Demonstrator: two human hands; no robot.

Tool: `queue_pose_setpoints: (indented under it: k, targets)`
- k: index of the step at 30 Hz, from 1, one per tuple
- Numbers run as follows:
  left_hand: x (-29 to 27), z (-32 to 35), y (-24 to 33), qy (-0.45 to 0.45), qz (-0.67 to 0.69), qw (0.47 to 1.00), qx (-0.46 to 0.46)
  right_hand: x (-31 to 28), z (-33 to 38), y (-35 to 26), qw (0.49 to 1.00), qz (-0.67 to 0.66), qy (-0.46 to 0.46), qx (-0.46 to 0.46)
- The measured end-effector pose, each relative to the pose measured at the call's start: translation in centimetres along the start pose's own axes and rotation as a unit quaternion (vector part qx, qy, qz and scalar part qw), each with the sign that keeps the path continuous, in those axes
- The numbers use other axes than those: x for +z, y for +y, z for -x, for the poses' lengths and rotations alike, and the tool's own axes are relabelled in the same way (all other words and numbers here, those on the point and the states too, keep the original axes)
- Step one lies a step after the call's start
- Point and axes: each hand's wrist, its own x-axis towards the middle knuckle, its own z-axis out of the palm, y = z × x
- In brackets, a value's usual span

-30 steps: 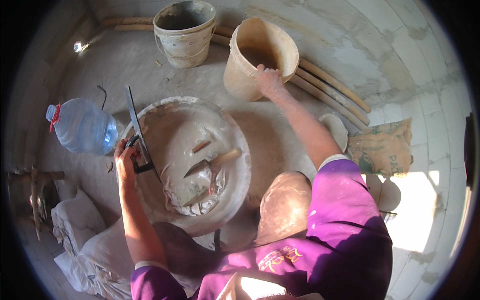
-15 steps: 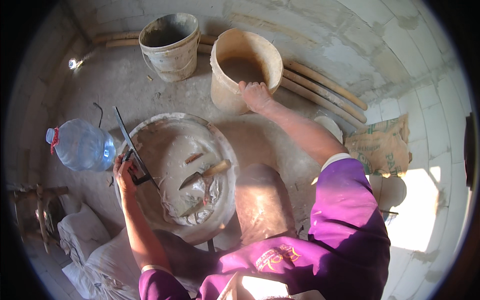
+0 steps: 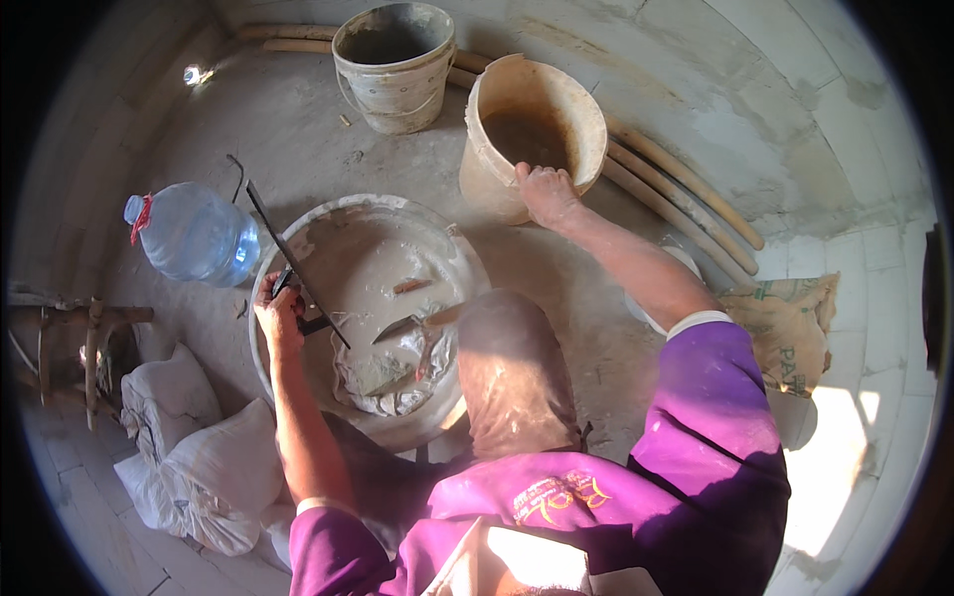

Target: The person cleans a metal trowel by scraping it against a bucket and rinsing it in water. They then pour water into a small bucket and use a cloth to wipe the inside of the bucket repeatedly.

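Observation:
My left hand (image 3: 280, 310) is closed round the black handle of a plastering trowel (image 3: 298, 263), whose long blade stands edge-on over the left side of a round mixing tub (image 3: 475, 260). Grey mortar coats the tub's inside. A pointing trowel (image 3: 399, 328), a crumpled plastic bag (image 3: 383, 382) and a small brown piece (image 3: 411, 285) lie in it. My knee hides part of the trowel's wooden handle. My right hand (image 3: 549, 194) grips the near rim of a pale bucket (image 3: 487, 179). Murky brown contents show inside, and the bucket appears to rest on the floor.
A second bucket (image 3: 397, 104) stands behind, with long poles (image 3: 676, 194) along the wall. Left of the tub are a clear water bottle (image 3: 194, 233), white sacks (image 3: 224, 467) and a wooden frame (image 3: 94, 348). A paper sack (image 3: 785, 328) lies at right.
My view has turned, so the scene shifts in the picture. My knee now covers part of the pointing trowel's handle. Both hands keep their grips.

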Motion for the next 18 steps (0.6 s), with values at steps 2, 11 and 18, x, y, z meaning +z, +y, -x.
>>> queue_pose_setpoints:
  k: [2,11,18]
  targets:
    - [-0.7,0.8,0.7,0.007,-0.010,1.000,0.005,-0.2,0.5,-0.1,1.000,0.004,-0.020,-0.005]
    - [-3.1,1.9,2.1,0.012,-0.027,0.998,0.047,-1.3,6.8,-1.1,0.995,-0.021,-0.053,-0.077]
    - [6.8,-0.5,9.4,-0.080,0.015,0.989,0.125,-2.2,16.0,-2.8,0.989,-0.079,-0.059,-0.107]
